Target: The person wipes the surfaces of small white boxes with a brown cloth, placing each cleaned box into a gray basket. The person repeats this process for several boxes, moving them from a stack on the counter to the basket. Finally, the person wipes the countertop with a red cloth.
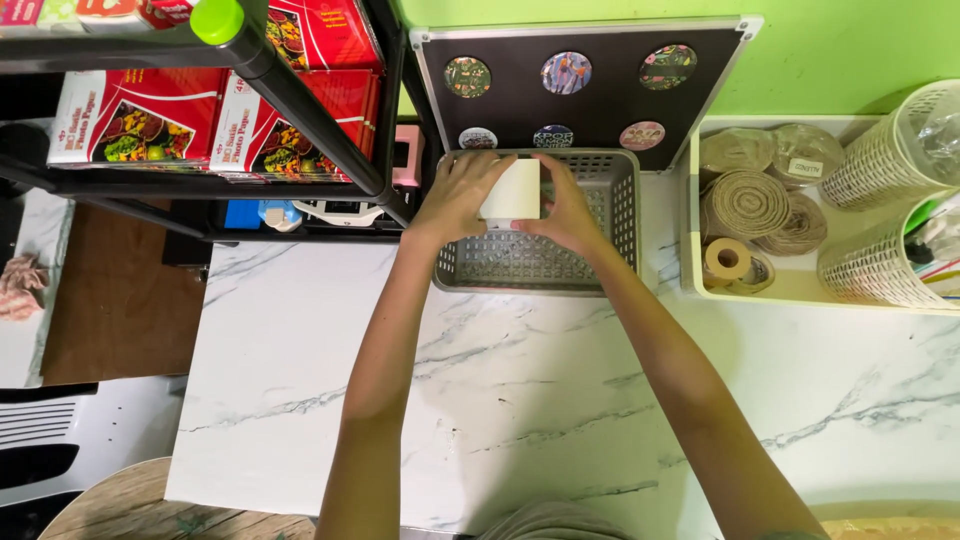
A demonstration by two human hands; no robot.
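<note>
We see a marble-look table top (pixel 520 400) w/ a grey perforated basket (pixel 610 215) at its far edge. Behind the basket leans a black board (pixel 600 110) w/ round badges (pixel 566 72) stuck on it, against a green wall (pixel 850 50). To the right sits a cream tray (pixel 790 285) holding burlap ribbon rolls (pixel 745 205), a tape roll (pixel 727 260) and two white lattice holders (pixel 880 160). To the left, a black metal rack (pixel 300 110) carries red photo-paper packs (pixel 135 115); one slanted rack tube w/ a lime-green cap (pixel 217 20) juts toward us, close to the left arm's side. A pink box (pixel 408 155) shows between rack and basket. Lower left: brown floor patch (pixel 120 300), a pinkish cloth (pixel 20 285).

Hard to make out: basket contents, since both hands cover its middle. The holders' contents are cut off at the right edge, and the items under the rack shelf are shadowed.

The small white card block (pixel 512 190) looks plain, pale cream, roughly square w/ soft corners, no marks visible on the face toward us. It's held above the basket's back-left part. Left hand (pixel 455 195) grips its left edge, right hand (pixel 565 210) its right edge, fingers curled close on both sides; can't tell if it touches the basket floor.
</note>
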